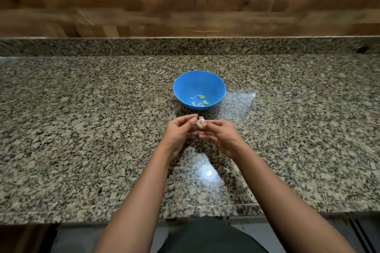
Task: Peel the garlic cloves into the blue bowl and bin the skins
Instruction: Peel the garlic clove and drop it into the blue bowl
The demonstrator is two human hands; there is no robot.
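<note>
Pinching the garlic piece [200, 123] from both sides, your left hand [181, 131] and right hand [220, 135] meet above the granite countertop [82, 129], just on the near side of the blue bowl [185, 80]. On each hand, thumb and forefinger tips close on the garlic piece; the remaining fingers curl loosely beneath it and almost touch each other. The garlic piece still carries pale, papery skin. The blue bowl stands upright on the countertop and holds several peeled cloves [199, 100] grouped at its near inner wall. Small skin scraps [227, 169] lie on the countertop beneath your right forearm. A wood-panelled wall [185, 12] rises behind the countertop.
</note>
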